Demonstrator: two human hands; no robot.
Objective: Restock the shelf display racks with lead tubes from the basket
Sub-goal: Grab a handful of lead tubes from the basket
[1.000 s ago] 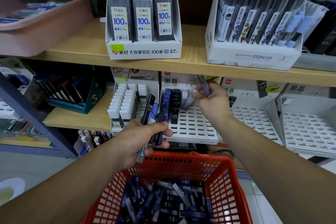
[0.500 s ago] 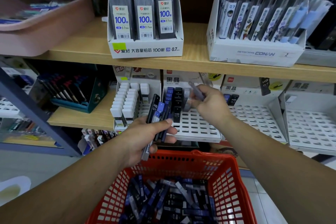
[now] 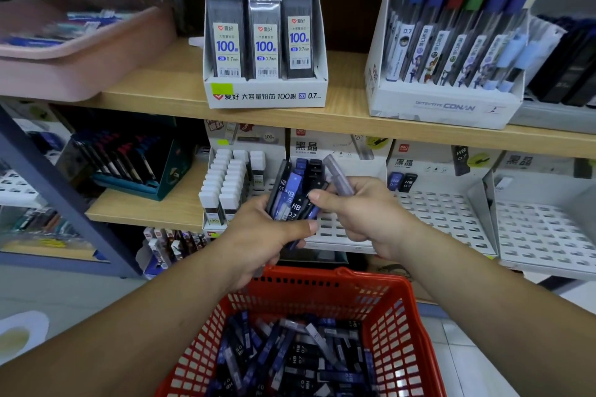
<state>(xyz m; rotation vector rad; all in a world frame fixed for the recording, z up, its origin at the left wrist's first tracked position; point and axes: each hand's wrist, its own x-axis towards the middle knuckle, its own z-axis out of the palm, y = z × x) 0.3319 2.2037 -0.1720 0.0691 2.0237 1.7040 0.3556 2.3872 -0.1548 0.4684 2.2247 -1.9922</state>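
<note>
Several lead tubes (image 3: 292, 196) stand clutched in the left grip (image 3: 264, 238); just beside it the right grip (image 3: 364, 213) pinches one grey tube (image 3: 337, 177)

**Basket** (image 3: 322, 280): red moulded plastic, open lattice walls, slight sheen. **Lead tubes** (image 3: 300, 358): hard plastic, blue and black, glossy, with printed labels. **Grey tube** (image 3: 338, 179): translucent plastic with a frosted look. **Display racks** (image 3: 445, 222): white, matt, slotted faces; whether plastic or card cannot be told. **Shelf** (image 3: 354, 121): pale wood-grain board, smooth, matt. **Box** (image 3: 267, 97): white printed card, its packs under shiny clear film. **Tub** (image 3: 80, 71): pink plastic, matt. **Upright** (image 3: 42, 169): blue, smooth. **Floor** (image 3: 467, 348): pale glossy tiles.
</note>
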